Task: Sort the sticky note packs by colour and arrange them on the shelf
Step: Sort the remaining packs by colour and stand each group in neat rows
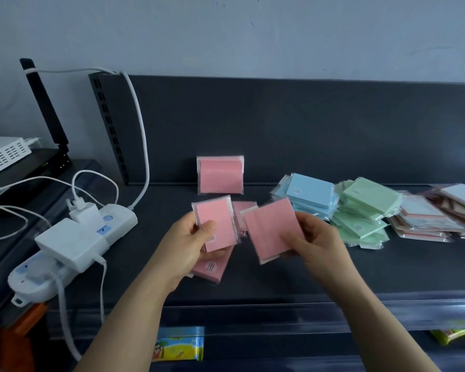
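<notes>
Sticky note packs in pink are in both hands at the centre of the frame, held just above the dark shelf (279,275). The left hand (188,251) pinches one pink pack (216,224) with its thumb across the front and its fingers curled behind, the pack's long axis close to upright. The right hand (317,237) grips a second pink pack (269,232) by its lower right edge. That pack is tilted, with its top leaning toward the left hand's pack, and the two packs are just beside each other.

More pink packs (212,268) lie below the left hand; I cannot tell whether its fingers touch them. One pink pack stands on edge (220,175) against the shelf's back panel, straight up-frame from the hands and a little nearer the left one. That looks like where the pink row begins, so the coming placement probably runs away from the person, toward the back.

To the right lie loose heaps: blue packs (310,196), then green packs (365,208), then pale packs (424,218) near the right edge. A white power strip (73,245) sits at the left.
</notes>
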`<action>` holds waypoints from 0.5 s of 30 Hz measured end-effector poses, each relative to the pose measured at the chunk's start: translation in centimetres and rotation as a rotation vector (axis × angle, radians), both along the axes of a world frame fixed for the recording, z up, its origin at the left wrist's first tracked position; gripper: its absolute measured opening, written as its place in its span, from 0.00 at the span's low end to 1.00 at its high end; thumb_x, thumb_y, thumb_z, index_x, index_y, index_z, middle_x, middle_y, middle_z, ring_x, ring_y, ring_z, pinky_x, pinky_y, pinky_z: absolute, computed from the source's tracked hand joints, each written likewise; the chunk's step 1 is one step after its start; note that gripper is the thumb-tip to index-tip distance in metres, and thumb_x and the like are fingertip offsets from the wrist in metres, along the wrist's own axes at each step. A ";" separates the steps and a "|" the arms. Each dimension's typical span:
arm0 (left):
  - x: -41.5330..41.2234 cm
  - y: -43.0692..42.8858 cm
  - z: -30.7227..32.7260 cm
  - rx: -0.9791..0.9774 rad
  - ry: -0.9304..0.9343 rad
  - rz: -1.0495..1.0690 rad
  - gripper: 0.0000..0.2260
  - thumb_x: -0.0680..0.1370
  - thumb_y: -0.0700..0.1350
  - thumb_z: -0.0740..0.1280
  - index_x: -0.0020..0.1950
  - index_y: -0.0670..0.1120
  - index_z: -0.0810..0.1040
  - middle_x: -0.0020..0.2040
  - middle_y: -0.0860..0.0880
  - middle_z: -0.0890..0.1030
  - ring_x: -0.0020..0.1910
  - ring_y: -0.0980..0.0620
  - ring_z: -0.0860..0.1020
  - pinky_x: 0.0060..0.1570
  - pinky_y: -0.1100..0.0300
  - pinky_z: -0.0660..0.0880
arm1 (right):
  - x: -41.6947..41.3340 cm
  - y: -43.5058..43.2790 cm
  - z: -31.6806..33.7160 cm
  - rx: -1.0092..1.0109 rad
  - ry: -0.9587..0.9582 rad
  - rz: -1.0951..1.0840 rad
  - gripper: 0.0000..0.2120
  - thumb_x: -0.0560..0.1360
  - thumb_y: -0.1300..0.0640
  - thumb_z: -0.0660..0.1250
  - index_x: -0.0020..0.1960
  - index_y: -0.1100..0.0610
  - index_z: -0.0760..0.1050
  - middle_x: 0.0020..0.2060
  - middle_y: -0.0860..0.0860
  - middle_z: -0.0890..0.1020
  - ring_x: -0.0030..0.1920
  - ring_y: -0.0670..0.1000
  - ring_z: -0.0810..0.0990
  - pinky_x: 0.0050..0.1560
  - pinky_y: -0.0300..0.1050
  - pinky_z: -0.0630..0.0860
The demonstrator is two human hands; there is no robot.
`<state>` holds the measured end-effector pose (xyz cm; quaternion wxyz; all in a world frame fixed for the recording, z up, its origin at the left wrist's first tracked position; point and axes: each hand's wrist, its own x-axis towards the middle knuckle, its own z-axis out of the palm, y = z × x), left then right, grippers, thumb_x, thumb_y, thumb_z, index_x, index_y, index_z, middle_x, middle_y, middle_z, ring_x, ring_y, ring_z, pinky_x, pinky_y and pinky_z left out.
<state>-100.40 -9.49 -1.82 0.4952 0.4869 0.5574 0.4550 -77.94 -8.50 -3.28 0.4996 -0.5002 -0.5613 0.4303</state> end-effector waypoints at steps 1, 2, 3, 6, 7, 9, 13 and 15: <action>0.1 0.1 0.1 0.037 0.157 -0.018 0.08 0.81 0.45 0.64 0.58 0.51 0.78 0.49 0.51 0.85 0.45 0.52 0.84 0.49 0.52 0.80 | 0.6 0.0 0.4 0.017 -0.019 -0.022 0.13 0.75 0.67 0.67 0.54 0.53 0.79 0.44 0.49 0.85 0.42 0.49 0.84 0.38 0.43 0.80; 0.4 0.1 0.2 0.081 0.294 -0.034 0.07 0.80 0.47 0.65 0.56 0.51 0.79 0.47 0.52 0.85 0.44 0.53 0.84 0.48 0.54 0.80 | 1.1 -0.1 0.7 0.028 -0.038 -0.042 0.11 0.74 0.66 0.68 0.51 0.53 0.80 0.42 0.50 0.85 0.41 0.50 0.83 0.38 0.45 0.80; 0.8 0.2 0.3 0.123 0.386 -0.040 0.06 0.79 0.48 0.66 0.53 0.49 0.81 0.44 0.51 0.85 0.42 0.53 0.83 0.46 0.54 0.79 | 1.5 -0.1 1.0 0.035 -0.051 -0.058 0.09 0.74 0.65 0.68 0.49 0.53 0.80 0.40 0.51 0.85 0.39 0.52 0.83 0.38 0.48 0.81; 1.8 0.7 0.4 0.150 0.549 -0.101 0.12 0.77 0.51 0.69 0.45 0.41 0.81 0.40 0.44 0.83 0.38 0.47 0.81 0.42 0.50 0.77 | 2.5 -0.2 1.4 0.037 -0.053 -0.102 0.06 0.75 0.63 0.68 0.47 0.54 0.81 0.36 0.52 0.84 0.32 0.50 0.79 0.38 0.52 0.78; 2.1 0.8 0.3 0.137 0.600 -0.154 0.14 0.77 0.52 0.68 0.45 0.41 0.80 0.41 0.44 0.83 0.39 0.46 0.81 0.42 0.49 0.76 | 2.8 -0.3 1.5 0.042 -0.055 -0.117 0.05 0.75 0.63 0.68 0.46 0.54 0.81 0.34 0.52 0.83 0.30 0.49 0.77 0.36 0.50 0.76; 2.6 0.7 0.1 0.119 0.673 -0.227 0.14 0.79 0.54 0.64 0.48 0.44 0.81 0.42 0.47 0.82 0.42 0.50 0.80 0.44 0.55 0.75 | 3.3 -0.4 1.5 0.047 -0.052 -0.145 0.03 0.75 0.61 0.69 0.46 0.55 0.81 0.33 0.53 0.82 0.29 0.48 0.74 0.33 0.46 0.73; 1.0 0.5 0.8 0.144 0.886 -0.044 0.12 0.79 0.54 0.64 0.59 0.53 0.79 0.52 0.56 0.76 0.48 0.56 0.76 0.44 0.58 0.78 | 3.1 -0.4 1.4 0.014 0.007 -0.119 0.04 0.75 0.57 0.70 0.46 0.57 0.81 0.36 0.50 0.85 0.35 0.45 0.81 0.35 0.41 0.77; -0.6 0.3 1.0 -0.013 1.056 -0.004 0.20 0.73 0.60 0.69 0.61 0.53 0.76 0.57 0.53 0.74 0.52 0.53 0.75 0.47 0.54 0.78 | 2.3 -0.3 1.3 -0.008 -0.004 -0.081 0.06 0.75 0.56 0.69 0.46 0.58 0.81 0.37 0.51 0.85 0.35 0.47 0.82 0.35 0.45 0.78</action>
